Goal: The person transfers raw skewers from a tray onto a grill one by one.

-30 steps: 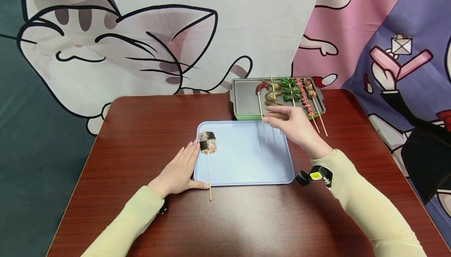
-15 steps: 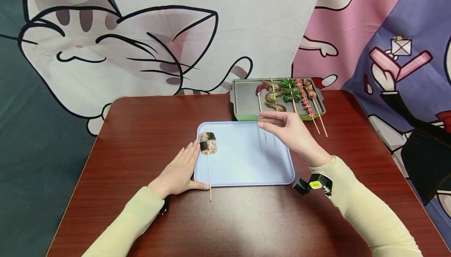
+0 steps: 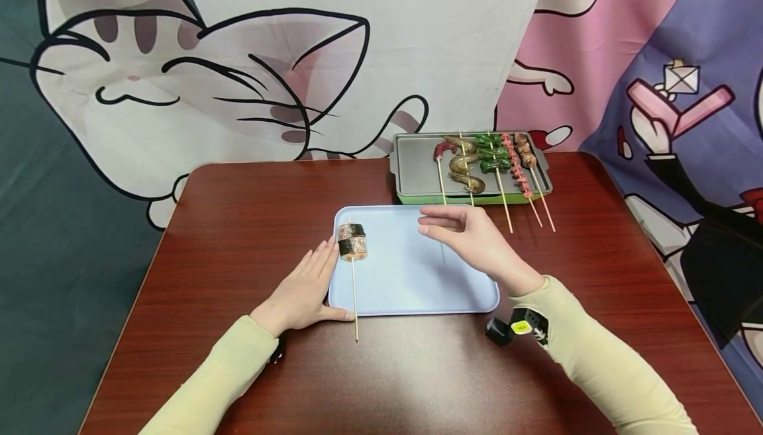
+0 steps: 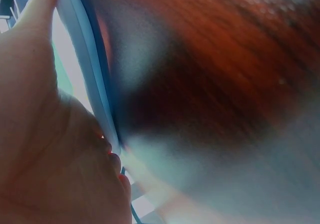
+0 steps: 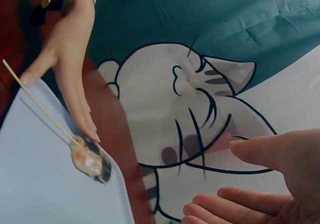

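Observation:
A light blue tray (image 3: 417,289) lies on the table, with a skewer of dark-banded roll pieces (image 3: 352,241) along its left side, its stick reaching past the near edge. My left hand (image 3: 304,286) rests against the tray's left edge with fingers straight and thumb at the near-left corner. In the left wrist view, the hand (image 4: 55,124) lies alongside the tray rim (image 4: 92,58). Above the tray's right half is my right hand (image 3: 471,240), relaxed. The right wrist view shows its thumb (image 5: 260,151) apart from the fingers with nothing between them.
Behind the tray stands a grey-topped, green-sided grill pan (image 3: 414,170). On it lie a dark red curled skewer (image 3: 444,150), a shrimp skewer (image 3: 466,165), a green pepper skewer (image 3: 493,157), a pink skewer (image 3: 515,163) and a brown chunk skewer (image 3: 524,150). Printed curtains hang behind.
My right hand has moved left and toward me, away from the grill pan's front edge and over the tray. The shrimp and pepper sticks are now uncovered. My left hand stays put.

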### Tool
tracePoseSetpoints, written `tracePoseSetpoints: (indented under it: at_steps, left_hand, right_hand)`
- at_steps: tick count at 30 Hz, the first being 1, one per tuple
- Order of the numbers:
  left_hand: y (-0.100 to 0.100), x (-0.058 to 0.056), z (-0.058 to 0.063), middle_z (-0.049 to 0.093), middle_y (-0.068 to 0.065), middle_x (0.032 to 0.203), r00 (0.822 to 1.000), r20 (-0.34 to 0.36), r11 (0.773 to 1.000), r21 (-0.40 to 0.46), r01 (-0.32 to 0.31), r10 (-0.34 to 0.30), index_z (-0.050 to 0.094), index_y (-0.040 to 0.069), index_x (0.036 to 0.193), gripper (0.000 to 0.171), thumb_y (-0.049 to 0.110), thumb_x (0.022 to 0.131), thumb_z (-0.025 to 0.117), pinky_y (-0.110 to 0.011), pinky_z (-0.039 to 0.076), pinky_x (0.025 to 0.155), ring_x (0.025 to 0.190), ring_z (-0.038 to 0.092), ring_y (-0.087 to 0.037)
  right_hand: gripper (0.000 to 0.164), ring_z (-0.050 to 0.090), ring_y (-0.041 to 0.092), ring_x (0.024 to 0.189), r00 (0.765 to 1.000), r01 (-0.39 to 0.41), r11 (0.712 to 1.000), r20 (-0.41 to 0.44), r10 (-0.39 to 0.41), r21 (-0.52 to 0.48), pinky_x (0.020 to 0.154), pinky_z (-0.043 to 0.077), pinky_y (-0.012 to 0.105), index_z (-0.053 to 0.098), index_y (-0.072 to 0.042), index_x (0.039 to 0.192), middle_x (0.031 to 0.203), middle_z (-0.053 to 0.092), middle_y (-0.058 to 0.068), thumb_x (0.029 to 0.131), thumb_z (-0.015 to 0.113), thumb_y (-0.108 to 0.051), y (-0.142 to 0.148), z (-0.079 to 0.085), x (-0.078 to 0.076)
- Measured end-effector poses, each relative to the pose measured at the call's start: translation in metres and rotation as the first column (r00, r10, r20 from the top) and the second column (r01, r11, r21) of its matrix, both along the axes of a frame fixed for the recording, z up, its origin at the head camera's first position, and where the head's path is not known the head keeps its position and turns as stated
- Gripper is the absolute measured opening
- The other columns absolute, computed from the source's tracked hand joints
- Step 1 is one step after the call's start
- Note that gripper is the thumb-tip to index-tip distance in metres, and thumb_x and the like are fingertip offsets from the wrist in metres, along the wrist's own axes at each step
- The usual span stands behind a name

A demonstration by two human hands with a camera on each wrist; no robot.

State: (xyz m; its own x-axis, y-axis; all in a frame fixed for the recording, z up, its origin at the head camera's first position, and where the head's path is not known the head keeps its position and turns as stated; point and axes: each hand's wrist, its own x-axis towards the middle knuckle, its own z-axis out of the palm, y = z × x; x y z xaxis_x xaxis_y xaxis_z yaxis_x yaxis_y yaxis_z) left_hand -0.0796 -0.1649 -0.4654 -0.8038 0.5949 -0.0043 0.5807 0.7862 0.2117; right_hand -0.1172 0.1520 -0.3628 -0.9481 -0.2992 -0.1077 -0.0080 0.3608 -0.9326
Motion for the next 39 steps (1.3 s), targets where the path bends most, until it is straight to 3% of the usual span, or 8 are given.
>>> tracePoseSetpoints:
  at_steps: [7, 16, 24, 29, 33, 39]
  left_hand:
    - [0.001, 0.000, 0.001, 0.011, -0.024, 0.151, 1.000, 0.007, 1.000, -0.006, 0.005, -0.005, 0.019, -0.010, 0.144, 0.119, 0.075, 0.071, 0.058, -0.047, 0.018, 0.109, 0.138, 0.015, -0.036]
    - [0.001, 0.000, 0.000, 0.010, -0.024, 0.152, 1.000, 0.012, 1.000, -0.007, -0.002, 0.002, 0.019, -0.010, 0.144, 0.118, 0.075, 0.071, 0.057, -0.047, 0.018, 0.109, 0.138, 0.014, -0.036]
    - [-0.002, -0.003, -0.009, 0.007, -0.022, 0.153, 1.000, 0.021, 1.000, 0.014, -0.005, 0.005, 0.017, -0.008, 0.145, 0.121, 0.077, 0.070, 0.055, -0.046, 0.016, 0.110, 0.139, 0.011, -0.034]
    - [-0.004, -0.005, -0.016, 0.004, -0.020, 0.153, 0.999, 0.031, 1.000, 0.018, -0.009, 0.009, 0.014, -0.007, 0.146, 0.122, 0.080, 0.069, 0.051, -0.046, 0.013, 0.110, 0.139, 0.007, -0.032]
    - [-0.003, -0.004, -0.013, 0.004, -0.020, 0.153, 0.999, 0.045, 1.000, 0.014, -0.014, 0.013, 0.013, -0.007, 0.146, 0.122, 0.080, 0.070, 0.052, -0.046, 0.013, 0.110, 0.140, 0.007, -0.032]
    - [-0.001, -0.002, -0.005, 0.009, -0.022, 0.152, 1.000, 0.025, 1.000, 0.022, -0.013, 0.013, 0.016, -0.008, 0.146, 0.121, 0.076, 0.070, 0.058, -0.047, 0.016, 0.109, 0.138, 0.012, -0.034]
  right_hand:
    - [0.041, 0.061, 0.010, 0.102, 0.998, -0.021, 0.999, 0.064, 0.024, -0.033, 0.091, 0.045, 0.037, 0.066, -0.014, 0.118, 0.110, 0.067, 0.002, 0.083, 0.072, -0.035, -0.017, -0.014, 0.006]
    - [0.043, 0.061, 0.014, 0.103, 0.982, -0.101, 0.993, 0.151, 0.109, -0.056, 0.091, 0.045, 0.033, 0.061, -0.004, 0.123, 0.109, 0.067, 0.007, 0.086, 0.069, -0.025, -0.040, -0.043, 0.015]
    - [0.049, 0.065, 0.018, 0.095, 0.961, -0.157, 0.984, 0.218, 0.172, -0.081, 0.083, 0.050, 0.028, 0.060, 0.002, 0.122, 0.102, 0.069, 0.007, 0.085, 0.069, -0.029, -0.057, -0.064, 0.022]
    - [0.048, 0.065, 0.028, 0.093, 0.935, -0.146, 0.977, 0.303, 0.187, -0.154, 0.081, 0.052, 0.034, 0.059, 0.005, 0.121, 0.096, 0.069, 0.009, 0.084, 0.070, -0.024, -0.070, -0.072, 0.026]
    - [0.048, 0.065, 0.030, 0.093, 0.909, -0.129, 0.966, 0.363, 0.205, -0.222, 0.080, 0.052, 0.037, 0.059, 0.007, 0.121, 0.098, 0.068, 0.013, 0.084, 0.070, -0.021, -0.079, -0.085, 0.026]
    - [0.047, 0.063, 0.034, 0.098, 0.858, -0.089, 0.933, 0.450, 0.250, -0.348, 0.083, 0.050, 0.040, 0.054, 0.012, 0.122, 0.105, 0.065, 0.022, 0.086, 0.068, -0.014, -0.086, -0.091, 0.027]
